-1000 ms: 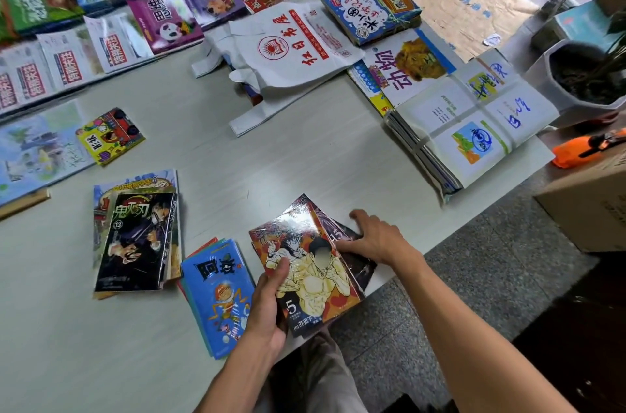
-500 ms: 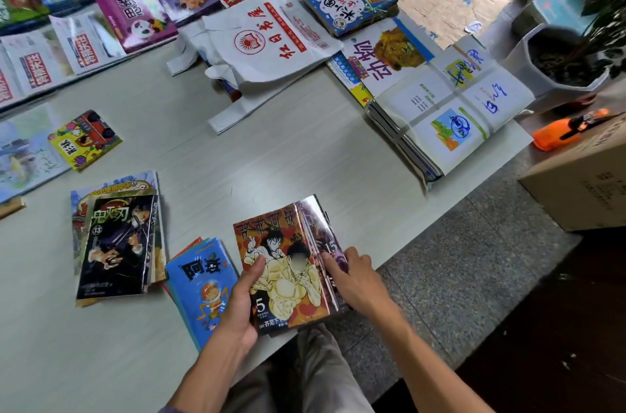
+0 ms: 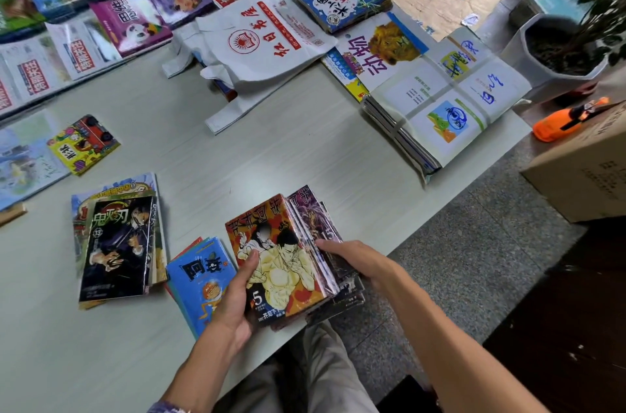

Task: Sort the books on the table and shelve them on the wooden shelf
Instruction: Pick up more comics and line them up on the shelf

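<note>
At the surface's (image 3: 305, 148) near edge, the left hand (image 3: 233, 297) and right hand (image 3: 355, 260) are closing their grip round the comic stack (image 3: 291, 263), probably light, glossy and slide-prone, best squeezed from both sides.

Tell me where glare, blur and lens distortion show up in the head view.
Head view: glare streaks the dark manga cover and the shiny covers of the manga stack; motion blur smears the books at the far left edge; wide-angle bending curves the table edge.
</note>
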Demonstrator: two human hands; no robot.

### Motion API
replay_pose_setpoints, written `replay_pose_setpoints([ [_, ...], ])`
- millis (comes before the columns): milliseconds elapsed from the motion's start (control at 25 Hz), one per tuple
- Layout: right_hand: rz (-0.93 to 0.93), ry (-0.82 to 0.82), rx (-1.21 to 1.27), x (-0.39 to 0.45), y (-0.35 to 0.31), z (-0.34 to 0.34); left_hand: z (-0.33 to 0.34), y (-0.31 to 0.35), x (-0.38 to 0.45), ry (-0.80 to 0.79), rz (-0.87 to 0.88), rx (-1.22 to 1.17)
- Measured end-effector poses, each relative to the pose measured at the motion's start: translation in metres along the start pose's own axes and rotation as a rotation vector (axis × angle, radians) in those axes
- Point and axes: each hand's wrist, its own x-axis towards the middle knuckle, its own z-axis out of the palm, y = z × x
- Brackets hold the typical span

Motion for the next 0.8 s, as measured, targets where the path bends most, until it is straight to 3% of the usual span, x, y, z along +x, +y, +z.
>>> replay_pose_setpoints([
  [240, -0.089, 0.134, 0.166, -0.018, 0.003, -0.006, 0.015, 0.005, -0.018, -0.055, 0.045, 0.029],
  [600, -0.509, 0.647, 0.604, -0.129, 0.020, -0.023, 0.064, 0.043, -0.058, -0.214, 0.420, 0.233],
  [800, -0.668, 0.917, 0.625, -0.209, 0.056, 0.014, 0.087, 0.030, -0.102, -0.427, 0.448, 0.368],
])
